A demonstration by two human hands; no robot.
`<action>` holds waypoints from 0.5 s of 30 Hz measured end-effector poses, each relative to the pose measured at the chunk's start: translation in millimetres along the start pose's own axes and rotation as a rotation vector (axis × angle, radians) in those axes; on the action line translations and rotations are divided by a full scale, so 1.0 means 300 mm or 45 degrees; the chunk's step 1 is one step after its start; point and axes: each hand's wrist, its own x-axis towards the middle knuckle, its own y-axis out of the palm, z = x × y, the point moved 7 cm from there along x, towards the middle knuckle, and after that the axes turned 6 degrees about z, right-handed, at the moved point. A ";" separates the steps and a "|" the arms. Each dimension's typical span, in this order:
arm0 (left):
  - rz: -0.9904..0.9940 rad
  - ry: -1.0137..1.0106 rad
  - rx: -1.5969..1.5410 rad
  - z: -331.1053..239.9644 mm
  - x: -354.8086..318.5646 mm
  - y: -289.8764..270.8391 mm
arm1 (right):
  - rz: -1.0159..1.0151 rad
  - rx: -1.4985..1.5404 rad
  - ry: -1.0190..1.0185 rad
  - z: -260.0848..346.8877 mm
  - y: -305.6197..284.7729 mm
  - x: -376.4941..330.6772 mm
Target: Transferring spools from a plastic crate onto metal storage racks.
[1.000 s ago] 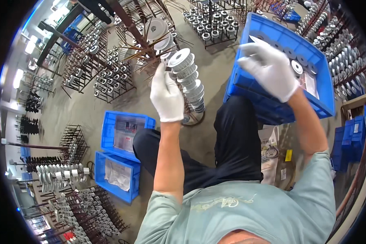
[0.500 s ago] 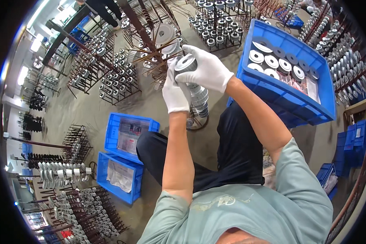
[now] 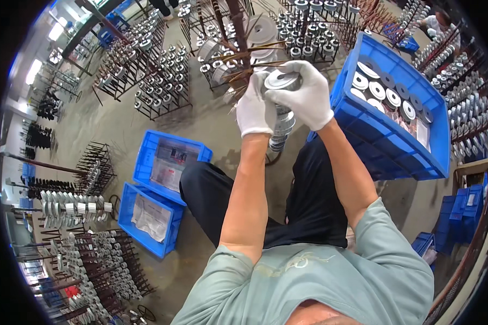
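A round grey metal part (image 3: 282,80) with a flat, ringed face and a small centre hole is up in front of me, beside a rusty upright rack (image 3: 238,27) with thin prongs. My right hand (image 3: 309,95), in a white glove, is closed on its right side, thumb and fingers curled round the rim. Against its left side my left hand (image 3: 255,111), also gloved in white, is closed, its fingertips partly hidden by the rack. Larger metal discs (image 3: 261,30) hang on the rack just beyond. Below my hands, a column of similar metal parts (image 3: 283,130) hangs one under another.
At the right, a big blue crate (image 3: 390,143) holds rows of round parts. Two smaller blue crates (image 3: 171,134) with papers inside sit left of my knees. Several racks of metal parts (image 3: 162,81) stand around. Another person (image 3: 436,24) is at the far right.
Both hands and the round part appear farther right in the picture, as the whole view has shifted. My hold on the part looks the same, and its face is turned up slightly more.
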 end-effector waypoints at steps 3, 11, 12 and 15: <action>-0.018 -0.064 0.062 -0.006 0.000 -0.007 | -0.109 0.003 -0.013 0.008 -0.037 -0.031; -0.188 0.461 0.503 0.043 0.089 -0.049 | -0.258 0.269 -0.011 0.195 -0.357 -0.125; 0.012 0.158 0.217 0.059 0.085 -0.026 | -0.240 0.308 0.006 0.184 -0.420 -0.139; -0.025 0.268 0.195 0.042 0.090 -0.041 | -0.101 0.482 0.057 0.170 -0.557 -0.172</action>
